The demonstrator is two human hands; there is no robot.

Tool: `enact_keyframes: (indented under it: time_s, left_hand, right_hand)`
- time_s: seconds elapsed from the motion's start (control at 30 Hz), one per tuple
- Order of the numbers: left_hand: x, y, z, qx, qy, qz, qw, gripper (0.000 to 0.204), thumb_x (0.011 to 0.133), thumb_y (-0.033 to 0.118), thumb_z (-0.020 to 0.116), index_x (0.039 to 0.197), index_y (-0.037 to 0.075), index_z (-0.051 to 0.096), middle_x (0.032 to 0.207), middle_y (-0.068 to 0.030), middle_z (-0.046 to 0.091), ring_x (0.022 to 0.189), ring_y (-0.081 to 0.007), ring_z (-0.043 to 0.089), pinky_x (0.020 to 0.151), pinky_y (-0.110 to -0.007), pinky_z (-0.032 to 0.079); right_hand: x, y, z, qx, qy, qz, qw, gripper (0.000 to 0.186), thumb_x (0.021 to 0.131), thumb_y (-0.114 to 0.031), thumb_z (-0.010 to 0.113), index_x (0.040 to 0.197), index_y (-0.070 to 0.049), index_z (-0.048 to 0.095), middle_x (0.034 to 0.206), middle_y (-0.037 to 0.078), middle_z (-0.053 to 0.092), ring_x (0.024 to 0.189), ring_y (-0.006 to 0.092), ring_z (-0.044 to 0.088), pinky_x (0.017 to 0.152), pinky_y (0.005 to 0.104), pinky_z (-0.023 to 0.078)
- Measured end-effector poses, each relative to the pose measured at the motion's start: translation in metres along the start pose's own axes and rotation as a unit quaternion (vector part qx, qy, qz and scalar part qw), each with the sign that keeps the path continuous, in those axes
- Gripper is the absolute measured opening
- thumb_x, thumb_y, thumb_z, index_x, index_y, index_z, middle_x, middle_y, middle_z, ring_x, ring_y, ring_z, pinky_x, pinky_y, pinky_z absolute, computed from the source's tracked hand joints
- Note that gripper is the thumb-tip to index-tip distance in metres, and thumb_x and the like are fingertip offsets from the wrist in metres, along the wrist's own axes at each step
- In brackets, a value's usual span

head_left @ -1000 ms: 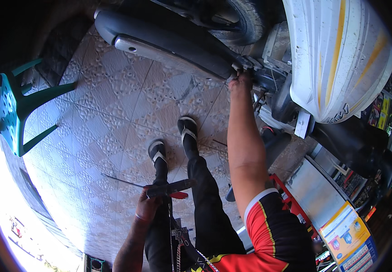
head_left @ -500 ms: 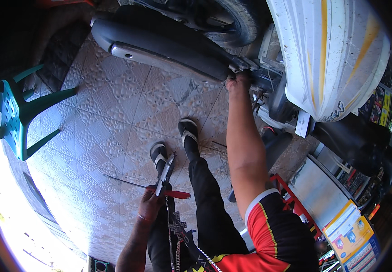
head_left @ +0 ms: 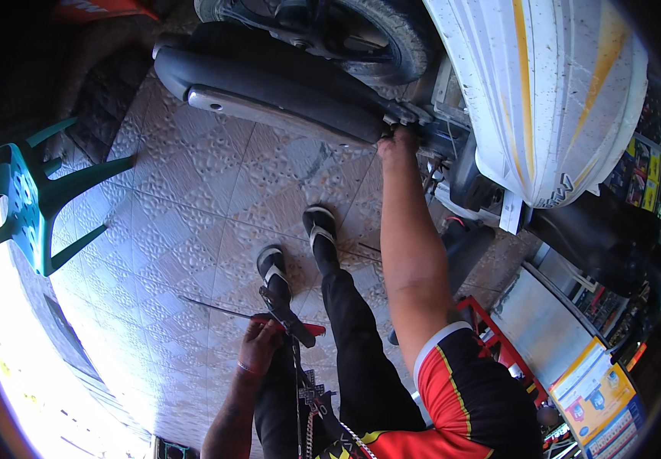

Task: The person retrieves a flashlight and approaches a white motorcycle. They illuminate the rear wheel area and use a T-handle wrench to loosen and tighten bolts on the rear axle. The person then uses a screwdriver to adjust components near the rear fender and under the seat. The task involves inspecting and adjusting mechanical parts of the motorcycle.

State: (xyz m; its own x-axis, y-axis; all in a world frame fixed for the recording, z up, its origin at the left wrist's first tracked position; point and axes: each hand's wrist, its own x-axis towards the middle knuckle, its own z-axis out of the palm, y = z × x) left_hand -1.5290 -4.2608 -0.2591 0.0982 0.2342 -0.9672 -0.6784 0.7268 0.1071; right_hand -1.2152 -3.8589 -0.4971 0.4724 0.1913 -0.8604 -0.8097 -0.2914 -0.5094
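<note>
My left hand (head_left: 260, 346), low in front of my legs, is closed round the red handle of a screwdriver (head_left: 219, 307). Its long dark shaft points left. A dark flat tag (head_left: 290, 320) on a cord from my neck hangs across the handle. My right arm reaches forward to a motorcycle's black exhaust muffler (head_left: 284, 84), which has a silver side plate (head_left: 284, 125). At the muffler's right end my right hand (head_left: 399, 144) is closed near the bracket; its fingertips, and whatever they hold, are hidden.
Beyond the muffler is a wheel (head_left: 395, 46). White bodywork with yellow stripes (head_left: 544, 99) hangs over the right side. A green plastic chair (head_left: 28, 203) stands left on the tiled floor (head_left: 170, 222). At lower right are a red frame (head_left: 498, 344) and a printed poster (head_left: 596, 390).
The hanging tag has turned from a pale face to a dark one and swung over the screwdriver handle. My view has shifted slightly; both hands stay in nearly the same places.
</note>
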Motion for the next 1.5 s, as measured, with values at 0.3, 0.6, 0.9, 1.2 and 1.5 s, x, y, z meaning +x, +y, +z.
enact_keyframes:
  time_s: [0.3,0.6,0.9,1.2,1.5]
  left_hand:
    - [-0.005,0.007,0.016,0.042,0.024,-0.013,0.999,0.01,0.099,0.012,0.057,0.109,0.01,0.058,0.087,0.0007,0.061,0.075,-0.0071,0.054,0.067,-0.024,0.046]
    - [-0.001,0.008,0.011,0.061,0.022,-0.02,0.998,0.008,0.099,0.012,0.057,0.107,0.01,0.058,0.09,0.0021,0.06,0.076,-0.0073,0.055,0.068,-0.025,0.046]
    - [0.003,-0.009,0.005,0.038,-0.005,0.003,0.999,0.008,0.099,0.013,0.058,0.107,0.01,0.058,0.089,0.0002,0.061,0.075,-0.008,0.055,0.066,-0.024,0.045]
    - [0.001,-0.014,0.004,0.076,-0.006,0.035,0.996,0.009,0.1,0.012,0.055,0.107,0.007,0.057,0.094,-0.0019,0.061,0.085,-0.0101,0.058,0.073,-0.026,0.048]
    - [-0.001,-0.012,0.004,0.071,0.014,-0.002,0.997,0.014,0.097,0.003,0.056,0.11,0.005,0.057,0.103,-0.0043,0.063,0.094,-0.0122,0.061,0.08,-0.025,0.05]
  right_hand:
    - [0.022,-0.002,-0.009,0.026,-0.01,-0.009,1.0,0.018,0.092,-0.032,0.065,0.099,-0.016,0.061,0.088,0.0,0.065,0.072,0.014,0.063,0.054,0.0296,0.053]
    - [0.02,0.005,-0.006,-0.044,-0.042,-0.038,0.997,0.016,0.091,-0.035,0.061,0.1,-0.023,0.059,0.09,-0.001,0.06,0.074,0.0132,0.057,0.059,0.0299,0.048]
    - [-0.01,-0.007,-0.004,-0.088,0.041,-0.066,0.993,0.039,0.094,-0.037,0.064,0.115,-0.006,0.056,0.096,0.009,0.062,0.069,0.0218,0.062,0.047,0.0326,0.047]
    - [-0.018,-0.002,0.002,0.011,0.017,-0.082,0.996,0.045,0.095,-0.036,0.064,0.119,0.001,0.054,0.109,0.011,0.063,0.089,0.024,0.066,0.065,0.0408,0.06]
    - [0.017,0.001,0.003,-0.014,-0.058,-0.009,0.998,0.024,0.091,-0.03,0.062,0.109,-0.013,0.061,0.102,0.004,0.063,0.089,0.0204,0.063,0.066,0.0406,0.055]
